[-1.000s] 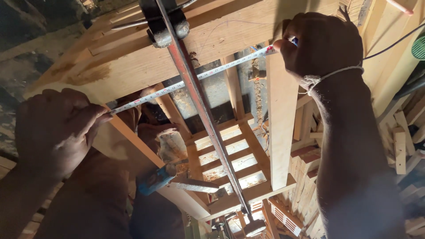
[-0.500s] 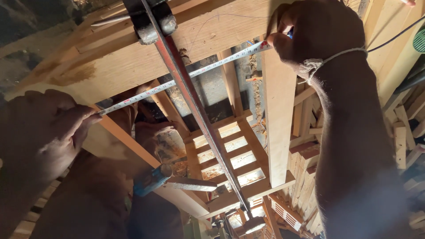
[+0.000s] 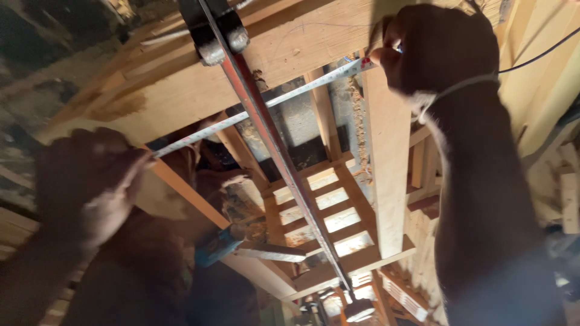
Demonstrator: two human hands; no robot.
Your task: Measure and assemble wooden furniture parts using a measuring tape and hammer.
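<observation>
A measuring tape [image 3: 284,96] stretches diagonally across a wooden frame [image 3: 386,175]. My left hand [image 3: 84,187] pinches the tape's lower left end against a slanted wooden rail [image 3: 181,187]. My right hand [image 3: 435,51], a string around its wrist, presses the tape's upper right end onto the frame's upright plank and seems to hold a small pencil; that is partly hidden. A long bar clamp [image 3: 272,151] with a red bar crosses over the tape, its black head [image 3: 211,30] on the wide top board.
Below the frame lies a slatted wooden panel [image 3: 320,211]. A tool with a blue handle [image 3: 217,244] rests by my leg. Stacked timber pieces [image 3: 562,187] fill the right side. A dark cable [image 3: 538,54] runs at the upper right.
The view has shifted a little; my left hand sits lower in the picture. Both hands keep the tape stretched across the frame.
</observation>
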